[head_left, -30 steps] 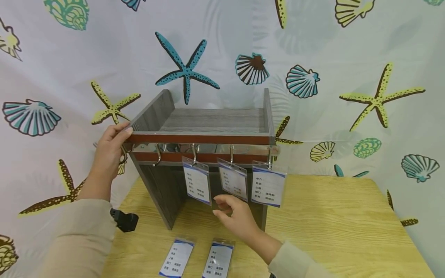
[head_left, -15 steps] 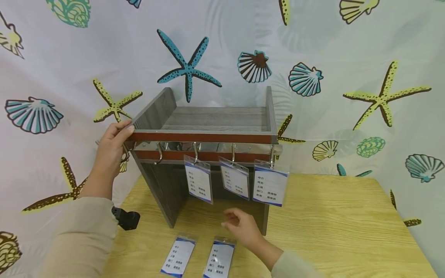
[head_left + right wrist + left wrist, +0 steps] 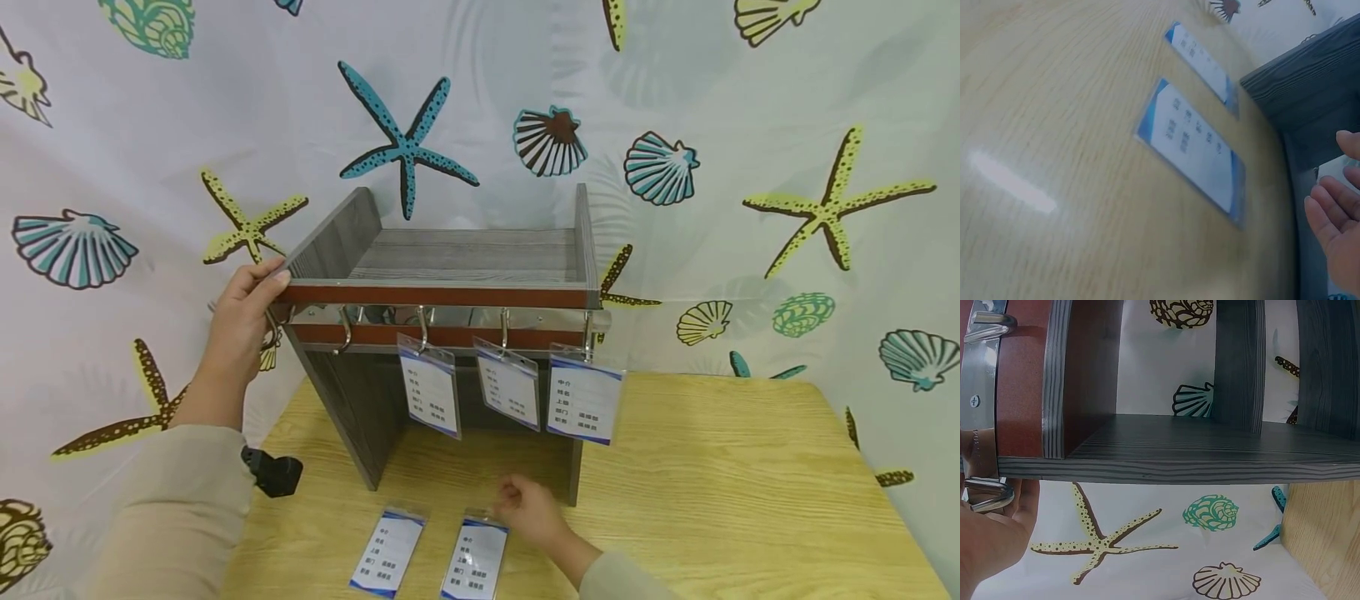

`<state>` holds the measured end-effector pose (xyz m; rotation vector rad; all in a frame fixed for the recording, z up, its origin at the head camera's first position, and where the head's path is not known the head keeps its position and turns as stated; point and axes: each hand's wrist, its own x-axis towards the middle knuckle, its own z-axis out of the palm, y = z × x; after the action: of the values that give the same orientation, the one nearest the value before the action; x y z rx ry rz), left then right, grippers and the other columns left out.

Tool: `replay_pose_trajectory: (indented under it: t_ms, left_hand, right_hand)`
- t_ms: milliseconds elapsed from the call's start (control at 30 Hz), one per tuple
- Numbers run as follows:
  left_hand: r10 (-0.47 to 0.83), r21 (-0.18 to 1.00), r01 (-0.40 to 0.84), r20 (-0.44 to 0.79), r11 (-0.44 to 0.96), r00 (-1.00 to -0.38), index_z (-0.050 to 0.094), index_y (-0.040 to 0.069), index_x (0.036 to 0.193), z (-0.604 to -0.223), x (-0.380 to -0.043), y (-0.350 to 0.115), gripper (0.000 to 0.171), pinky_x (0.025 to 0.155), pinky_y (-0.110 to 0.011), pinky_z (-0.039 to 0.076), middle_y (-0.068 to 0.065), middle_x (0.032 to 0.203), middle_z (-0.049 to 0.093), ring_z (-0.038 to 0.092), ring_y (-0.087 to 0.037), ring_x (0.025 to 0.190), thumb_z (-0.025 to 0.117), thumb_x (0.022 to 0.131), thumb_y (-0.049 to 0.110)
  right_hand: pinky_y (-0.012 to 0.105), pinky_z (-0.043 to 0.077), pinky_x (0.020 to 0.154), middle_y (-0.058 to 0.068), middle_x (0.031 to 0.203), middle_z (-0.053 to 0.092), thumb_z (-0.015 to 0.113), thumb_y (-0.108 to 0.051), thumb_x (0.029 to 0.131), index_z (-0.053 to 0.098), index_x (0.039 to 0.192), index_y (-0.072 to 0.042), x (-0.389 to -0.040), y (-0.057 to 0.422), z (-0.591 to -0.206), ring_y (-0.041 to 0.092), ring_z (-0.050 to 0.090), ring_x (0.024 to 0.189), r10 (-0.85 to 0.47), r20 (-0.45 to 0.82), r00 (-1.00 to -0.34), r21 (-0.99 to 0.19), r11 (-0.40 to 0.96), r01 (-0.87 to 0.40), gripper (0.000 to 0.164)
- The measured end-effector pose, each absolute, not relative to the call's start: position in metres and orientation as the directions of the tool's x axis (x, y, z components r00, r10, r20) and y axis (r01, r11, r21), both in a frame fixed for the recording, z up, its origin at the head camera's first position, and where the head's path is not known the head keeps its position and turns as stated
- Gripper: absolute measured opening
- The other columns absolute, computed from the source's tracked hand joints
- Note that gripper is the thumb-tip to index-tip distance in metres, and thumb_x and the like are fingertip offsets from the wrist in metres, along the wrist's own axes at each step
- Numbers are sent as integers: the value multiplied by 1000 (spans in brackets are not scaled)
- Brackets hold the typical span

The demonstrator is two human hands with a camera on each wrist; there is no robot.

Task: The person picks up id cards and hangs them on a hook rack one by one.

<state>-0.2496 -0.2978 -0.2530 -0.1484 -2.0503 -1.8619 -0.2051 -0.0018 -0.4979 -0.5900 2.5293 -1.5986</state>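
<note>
My left hand point(image 3: 238, 321) grips the front left corner of a grey wooden shelf point(image 3: 457, 250), thumb on its top edge. In the left wrist view this hand point(image 3: 997, 537) lies beside a metal hook point(image 3: 988, 495). Three badges in clear sleeves hang from the hook rail: a left badge point(image 3: 431, 392), a middle badge point(image 3: 510, 387) and a right badge point(image 3: 585, 400). Two more badges lie flat on the table, one at left point(image 3: 388, 552), one at right point(image 3: 476, 557). My right hand point(image 3: 532, 510), fingers loosely bent and holding nothing, is by the right one's top end.
The wooden table point(image 3: 735, 467) extends to the right of the shelf. A hook point(image 3: 344, 329) at the rail's left carries no badge. Behind stands a white curtain point(image 3: 480, 50) printed with shells and starfish. A black device point(image 3: 273, 473) sits at my left wrist.
My right hand has moved down from the hanging badges to the top end of the right badge on the table. My left hand stays on the shelf corner.
</note>
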Motion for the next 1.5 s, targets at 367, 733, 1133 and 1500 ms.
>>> replay_pose_trajectory:
  t_ms: [367, 733, 1133, 1500]
  left_hand:
    - [-179, 947, 300, 317, 116, -931, 49, 19, 116, -253, -253, -300, 30, 98, -40, 17, 0, 115, 41, 35, -18, 114, 51, 87, 28]
    - [-177, 939, 309, 333, 152, -926, 47, 15, 119, -253, -252, -299, 36, 99, -39, 14, 6, 105, 44, 32, -22, 115, 51, 87, 30]
    - [-184, 941, 294, 322, 165, -929, 47, 17, 120, -254, -250, -300, 36, 100, -39, 11, 1, 112, 43, 28, -21, 120, 50, 88, 30]
    - [-176, 940, 303, 328, 156, -928, 46, 15, 120, -253, -250, -300, 36, 99, -41, 15, -4, 119, 40, 33, -20, 117, 50, 87, 31]
  right_hand:
    - [41, 43, 74, 19, 96, 55, 67, -14, 75, 51, 109, 8, -206, -4, -525, 33, 53, 88, -390, 30, -920, -885, 418, -207, 43]
    - [39, 43, 73, 18, 96, 56, 73, -15, 68, 51, 106, 10, -204, -3, -545, 31, 53, 85, -400, 38, -916, -834, 493, -250, 51]
    - [40, 38, 79, 13, 92, 55, 76, -23, 61, 56, 101, 5, -201, -10, -553, 31, 48, 87, -375, 61, -925, -705, 640, -306, 52]
    - [40, 36, 82, 12, 93, 51, 77, -26, 59, 58, 95, 3, -197, -14, -566, 30, 45, 89, -386, 120, -915, -585, 717, -379, 51]
